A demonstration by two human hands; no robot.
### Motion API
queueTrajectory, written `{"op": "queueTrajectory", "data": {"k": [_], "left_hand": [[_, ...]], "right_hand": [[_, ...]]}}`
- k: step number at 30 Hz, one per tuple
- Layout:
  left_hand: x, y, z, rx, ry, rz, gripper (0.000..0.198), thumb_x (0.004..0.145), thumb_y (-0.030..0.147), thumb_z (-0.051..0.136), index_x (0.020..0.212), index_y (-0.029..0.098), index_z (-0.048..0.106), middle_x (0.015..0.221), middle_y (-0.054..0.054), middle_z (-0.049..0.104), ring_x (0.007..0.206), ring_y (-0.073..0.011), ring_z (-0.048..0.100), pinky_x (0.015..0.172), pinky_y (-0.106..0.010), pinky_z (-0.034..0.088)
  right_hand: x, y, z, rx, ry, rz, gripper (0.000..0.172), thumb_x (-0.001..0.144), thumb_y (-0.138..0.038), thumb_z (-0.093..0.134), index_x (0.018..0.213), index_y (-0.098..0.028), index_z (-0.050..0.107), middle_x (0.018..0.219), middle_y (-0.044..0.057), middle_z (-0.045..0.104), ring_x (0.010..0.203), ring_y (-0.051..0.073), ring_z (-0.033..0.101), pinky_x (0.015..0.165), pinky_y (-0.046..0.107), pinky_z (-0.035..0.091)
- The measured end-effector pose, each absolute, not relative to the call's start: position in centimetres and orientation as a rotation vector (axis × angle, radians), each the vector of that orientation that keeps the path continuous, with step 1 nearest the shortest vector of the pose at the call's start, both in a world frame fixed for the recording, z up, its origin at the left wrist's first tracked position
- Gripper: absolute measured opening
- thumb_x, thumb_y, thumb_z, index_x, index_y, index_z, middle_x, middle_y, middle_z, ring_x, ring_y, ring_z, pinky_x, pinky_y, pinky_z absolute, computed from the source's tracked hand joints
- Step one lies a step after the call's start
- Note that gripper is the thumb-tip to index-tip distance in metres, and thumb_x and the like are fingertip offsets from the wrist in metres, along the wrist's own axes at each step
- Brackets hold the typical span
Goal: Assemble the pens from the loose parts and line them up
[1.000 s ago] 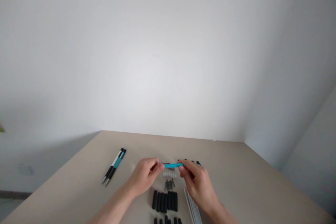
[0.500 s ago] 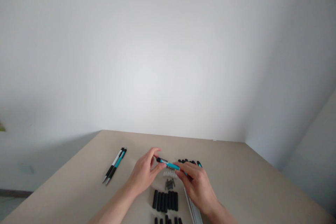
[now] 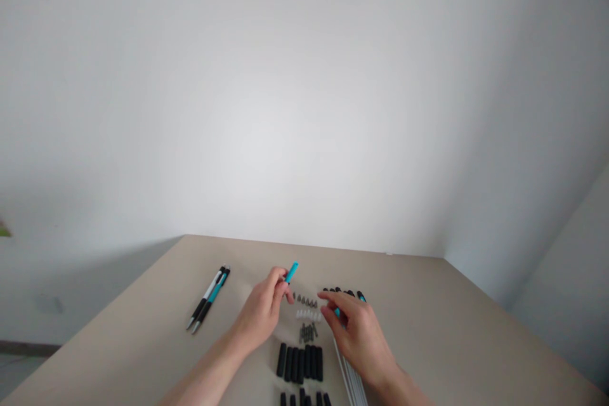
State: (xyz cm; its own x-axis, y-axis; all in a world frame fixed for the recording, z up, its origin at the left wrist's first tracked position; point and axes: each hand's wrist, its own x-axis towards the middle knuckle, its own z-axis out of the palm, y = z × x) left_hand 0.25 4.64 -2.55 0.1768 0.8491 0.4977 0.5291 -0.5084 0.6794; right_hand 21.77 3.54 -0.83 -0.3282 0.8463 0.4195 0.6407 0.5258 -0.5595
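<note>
With fingers of the left hand (image 3: 261, 309) closing on a blue barrel (image 3: 292, 271), holding it slanting upward above the surface (image 3: 419, 317), near a row of small metal cones (image 3: 307, 302); holding the fingers of the right hand (image 3: 354, 327) parted beside the cones, gripping nothing visible at the tips. Seemingly positioning the barrel between both hands; probably calling next for a steady left grip and a precise right pinch.
</note>
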Motion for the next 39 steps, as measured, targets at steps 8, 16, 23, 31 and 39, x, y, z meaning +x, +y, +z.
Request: {"op": "queueTrajectory", "data": {"k": [8,16,23,31,39], "left_hand": [[0.2,4.9,-2.7,1.902,1.263,1.414,0.019,0.097,0.038,0.031,0.089,0.023,0.041,0.071,-0.001,0.065,0.065,-0.0167,0.060,0.067,-0.028,0.045],[-0.1,6.3,-3.3,1.482,1.366,1.570,0.030,0.089,0.051,0.038,0.084,0.022,0.045,0.059,0.005,0.048,0.047,-0.0124,0.043,0.048,-0.022,0.036],[-2.4,4.2,-0.3,1.850,1.297,0.948,0.015,0.075,0.029,0.054,0.075,0.016,0.061,0.058,0.005,0.046,0.055,-0.0125,0.041,0.052,-0.021,0.029],[-3.1,3.2,-0.3,2.047,1.304,0.529,0.006,0.063,0.020,0.063,0.068,0.019,0.065,0.058,0.004,0.053,0.055,-0.0131,0.045,0.051,-0.020,0.031],[-0.5,3.9,-0.6,1.694,1.105,0.984,0.031,0.080,0.044,0.057,0.066,0.019,0.045,0.056,0.007,0.035,0.052,-0.0102,0.030,0.049,-0.022,0.022]], "right_hand": [[21.8,3.3,-0.6,-1.283,-2.120,0.382,0.023,0.086,-0.020,0.048,0.093,-0.021,0.071,0.085,0.005,0.070,0.080,0.020,0.064,0.074,0.030,0.045],[21.8,3.4,-0.6,-1.314,-2.138,0.387,0.021,0.086,-0.019,0.050,0.088,-0.022,0.071,0.084,0.002,0.070,0.081,0.019,0.064,0.078,0.028,0.043],[22.0,3.3,-0.6,-1.291,-2.157,0.397,0.022,0.088,-0.021,0.049,0.085,-0.024,0.071,0.084,0.002,0.070,0.080,0.018,0.064,0.077,0.027,0.042],[21.9,3.3,-0.6,-1.277,-2.155,0.386,0.022,0.088,-0.020,0.050,0.085,-0.023,0.071,0.084,0.003,0.070,0.079,0.019,0.064,0.073,0.026,0.044],[21.7,3.2,-0.5,-1.198,-2.132,0.378,0.016,0.089,-0.023,0.053,0.089,-0.023,0.070,0.081,0.002,0.069,0.075,0.018,0.064,0.071,0.026,0.044]]}}
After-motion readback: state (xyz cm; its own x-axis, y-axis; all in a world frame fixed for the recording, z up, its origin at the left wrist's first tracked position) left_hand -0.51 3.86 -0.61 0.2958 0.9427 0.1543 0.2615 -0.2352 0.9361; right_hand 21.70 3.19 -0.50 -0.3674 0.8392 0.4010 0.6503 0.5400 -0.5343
